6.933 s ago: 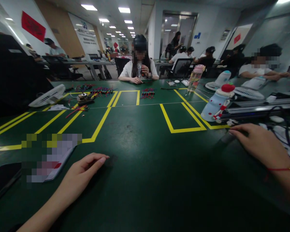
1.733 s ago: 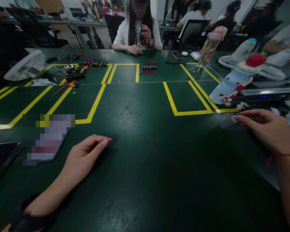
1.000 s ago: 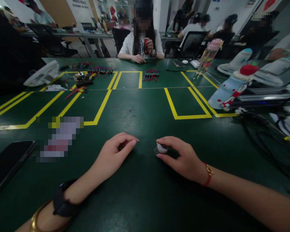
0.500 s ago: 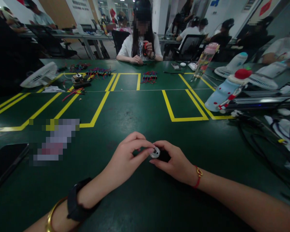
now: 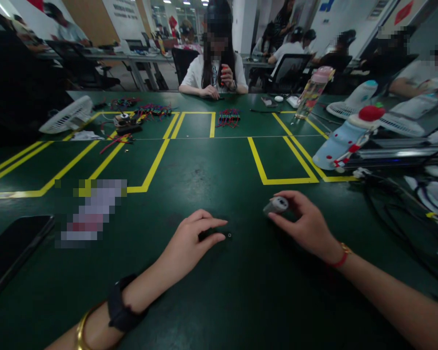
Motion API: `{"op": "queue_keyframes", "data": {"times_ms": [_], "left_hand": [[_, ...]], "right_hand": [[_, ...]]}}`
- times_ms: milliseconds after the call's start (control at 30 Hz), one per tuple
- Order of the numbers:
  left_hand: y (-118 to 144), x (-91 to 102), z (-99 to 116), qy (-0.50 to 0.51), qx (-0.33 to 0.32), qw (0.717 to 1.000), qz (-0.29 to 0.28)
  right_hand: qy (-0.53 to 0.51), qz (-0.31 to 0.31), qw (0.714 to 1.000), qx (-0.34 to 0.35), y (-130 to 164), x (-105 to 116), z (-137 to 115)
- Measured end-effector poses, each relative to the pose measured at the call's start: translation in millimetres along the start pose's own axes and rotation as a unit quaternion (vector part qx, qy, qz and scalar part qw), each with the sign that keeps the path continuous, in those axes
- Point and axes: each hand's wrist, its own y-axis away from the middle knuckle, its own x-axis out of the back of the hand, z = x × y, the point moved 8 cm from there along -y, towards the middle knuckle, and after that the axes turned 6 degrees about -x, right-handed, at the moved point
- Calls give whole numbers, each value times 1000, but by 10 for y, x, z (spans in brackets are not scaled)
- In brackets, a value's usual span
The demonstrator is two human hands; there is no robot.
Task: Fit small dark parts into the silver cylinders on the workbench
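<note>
Your right hand (image 5: pixel 306 226) pinches the cap (image 5: pixel 276 205); your left hand (image 5: pixel 190 243) pins the part (image 5: pixel 219 236) (half hidden), which could roll free.

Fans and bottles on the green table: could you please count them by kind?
Fans: 3, one on the left, two on the right.
Bottles: 2, a pink-capped one and a blue red-capped one.
Total: 5.

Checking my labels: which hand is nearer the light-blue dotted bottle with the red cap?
Right. The right hand lies below the light-blue dotted bottle; the left hand rests farther off, toward the table's middle.
</note>
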Motion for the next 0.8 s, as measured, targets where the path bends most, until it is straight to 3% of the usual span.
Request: {"op": "queue_keyframes", "data": {"times_ms": [100,200,300,367,433,500,533,600,667,733,800], "left_hand": [[159,311,-213,21,66,997,36],[350,656,-496,8,133,987,93],[498,851,-743,8,207,969,133],[543,885,-824,11,231,961,148],[553,871,-853,13,233,960,156],[561,846,-878,9,234,959,160],[566,835,-891,4,233,959,159],[576,828,-917,-12,230,960,157],[580,833,-937,-23,224,962,154],[580,842,-948,-25,217,964,153],[574,846,-948,-26,213,965,151]], "right_hand": [[118,120,981,-92,-51,667,676],[184,188,953,-148,6,1197,1227],[230,219,936,-153,70,1428,1413],[257,246,926,-125,99,1414,1258],[282,260,921,-70,116,1229,892],[281,201,938,8,109,811,412],[242,98,963,65,102,462,161],[149,-85,979,111,169,-191,-255],[100,-163,973,132,237,-631,-573],[83,-189,968,145,245,-861,-748],[71,-186,969,149,187,-855,-778]]}}
